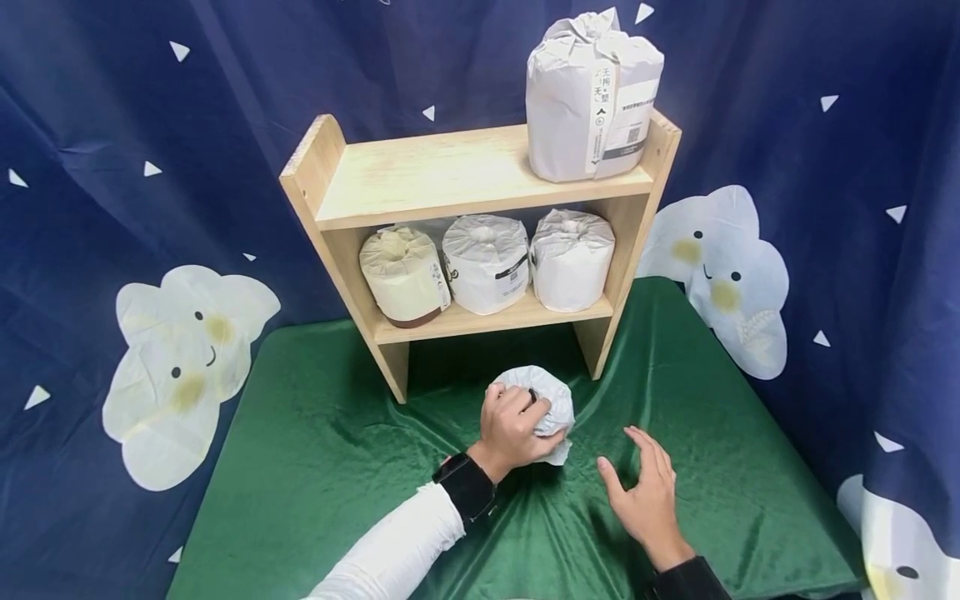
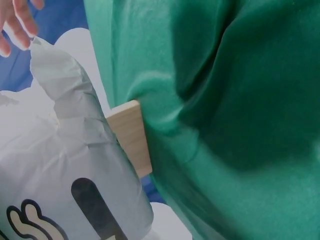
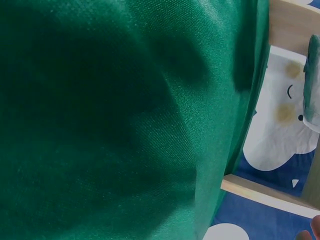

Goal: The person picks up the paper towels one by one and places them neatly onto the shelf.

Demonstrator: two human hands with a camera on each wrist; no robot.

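Over the green cloth in front of the shelf, my left hand [image 1: 513,425] grips a white paper-wrapped toilet roll [image 1: 553,392] from its near side, fingers curled over it. Large in the left wrist view, the wrapped roll [image 2: 75,150] shows a dark bar, a cartoon print and a loose crumpled flap of paper. To the right of the roll, apart from it, my right hand [image 1: 645,492] holds nothing, thumb and fingers spread. The right wrist view catches only fingertips [image 3: 316,227] at its lower right corner.
A two-tier wooden shelf [image 1: 420,179] stands at the back. Three wrapped rolls [image 1: 487,267] line its lower tier, and a larger wrapped pack [image 1: 592,108] stands at the right of its top. Green cloth [image 1: 300,467] covers the table; a blue curtain [image 1: 75,233] hangs behind.
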